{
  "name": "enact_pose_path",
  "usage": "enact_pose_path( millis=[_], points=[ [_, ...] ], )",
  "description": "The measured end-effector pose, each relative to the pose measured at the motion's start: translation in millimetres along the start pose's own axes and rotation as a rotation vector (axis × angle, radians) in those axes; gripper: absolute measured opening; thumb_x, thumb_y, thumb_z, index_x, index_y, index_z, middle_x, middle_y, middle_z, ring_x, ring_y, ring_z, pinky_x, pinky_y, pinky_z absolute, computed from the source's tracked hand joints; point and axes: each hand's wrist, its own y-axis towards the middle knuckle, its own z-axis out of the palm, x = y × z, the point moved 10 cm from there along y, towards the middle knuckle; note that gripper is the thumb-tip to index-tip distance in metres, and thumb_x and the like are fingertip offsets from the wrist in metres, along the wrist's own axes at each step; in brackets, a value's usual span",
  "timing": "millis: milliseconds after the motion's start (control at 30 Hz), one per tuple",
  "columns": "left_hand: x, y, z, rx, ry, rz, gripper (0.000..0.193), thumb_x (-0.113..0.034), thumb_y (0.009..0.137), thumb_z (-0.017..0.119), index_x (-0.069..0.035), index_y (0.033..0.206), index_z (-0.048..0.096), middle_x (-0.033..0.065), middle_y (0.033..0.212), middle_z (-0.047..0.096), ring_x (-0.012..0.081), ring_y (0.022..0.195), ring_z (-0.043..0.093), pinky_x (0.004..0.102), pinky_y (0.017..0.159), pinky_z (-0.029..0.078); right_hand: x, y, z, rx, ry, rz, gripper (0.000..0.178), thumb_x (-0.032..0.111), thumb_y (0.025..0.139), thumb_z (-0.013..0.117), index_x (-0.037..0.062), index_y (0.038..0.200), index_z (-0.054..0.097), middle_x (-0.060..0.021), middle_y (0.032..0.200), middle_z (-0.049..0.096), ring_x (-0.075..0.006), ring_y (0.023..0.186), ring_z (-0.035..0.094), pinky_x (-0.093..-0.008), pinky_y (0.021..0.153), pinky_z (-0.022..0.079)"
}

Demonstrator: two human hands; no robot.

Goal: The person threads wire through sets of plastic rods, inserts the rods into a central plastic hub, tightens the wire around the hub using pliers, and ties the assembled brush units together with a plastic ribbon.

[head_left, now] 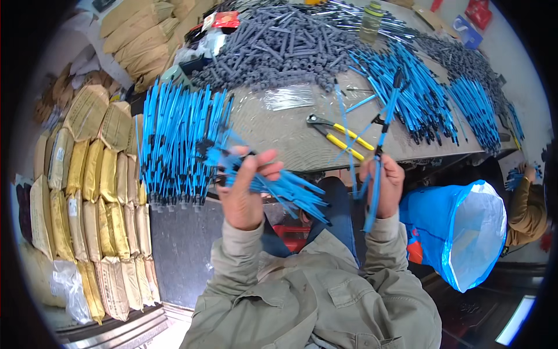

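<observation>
My left hand [244,200] is closed around a loose bunch of thin blue strips with dark tips [299,195], held in front of the table edge. In my right hand [386,177] is a slim blue strip assembly with black joints [390,107]; several of its arms splay out at angles, partly blurred. Beneath those arms, cutting pliers with yellow handles [354,137] lie on the table [261,134]. Near my left hand stands a dense stack of similar blue-and-black strips [180,134]. Another heap of blue strips [407,96] lies beyond my right hand.
A big pile of grey tubular parts [279,46] covers the table's far side. In front of it lie thin silvery pins [289,98]. A bottle [370,23] stands behind. Stacked paper sacks [93,174] fill the left; a blue bag [427,227] and another person [528,203] are at right.
</observation>
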Motion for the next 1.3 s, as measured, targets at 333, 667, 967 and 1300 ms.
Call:
enact_pose_path(
  millis=[333,667,967,1300],
  points=[
    [25.0,-1.6,46.5,0.129,-0.089,-0.129,0.03,-0.017,0.092,0.048,0.002,0.114,0.05,0.0171,0.091,0.064,0.0254,0.085,0.064,0.0362,0.075,0.053,15.0,-41.5,60.8,0.616,0.279,0.028,0.019,0.015,0.082,0.06,-0.0006,0.073,0.055,-0.0086,0.071,0.058,-0.0126,0.052,0.048,-0.0239,0.046,0.033],
    [26.8,-4.9,47.4,0.197,0.031,-0.009,0.02,-0.012,0.089,0.055,0.001,0.104,0.057,0.01,0.077,0.063,0.0142,0.063,0.059,0.0281,0.059,0.05,-58.4,-41.9,86.2,0.633,0.312,0.512,0.011,0.008,0.086,0.057,0.0004,0.079,0.056,-0.0051,0.074,0.058,-0.0092,0.057,0.051,-0.0218,0.054,0.042],
    [-29.2,-46.6,43.6,0.246,-0.209,0.03,0.028,-0.014,0.086,0.056,0.0,0.109,0.048,0.023,0.095,0.062,0.0323,0.084,0.064,0.0432,0.076,0.052,56.3,121.5,-52.8,-0.165,-1.003,-0.5,0.01,0.01,0.085,0.058,0.0015,0.085,0.062,-0.0062,0.079,0.06,-0.0143,0.071,0.057,-0.0257,0.064,0.045],
    [-27.9,-57.2,56.8,0.359,0.022,-0.029,0.025,-0.017,0.088,0.054,-0.001,0.107,0.052,0.0226,0.101,0.062,0.0356,0.091,0.063,0.0488,0.08,0.051,10.1,219.1,-21.8,-0.079,-1.841,-0.626,0.021,0.03,0.077,0.062,0.0092,0.075,0.059,-0.007,0.082,0.057,-0.0265,0.08,0.06,-0.0414,0.065,0.048]
  ],
)
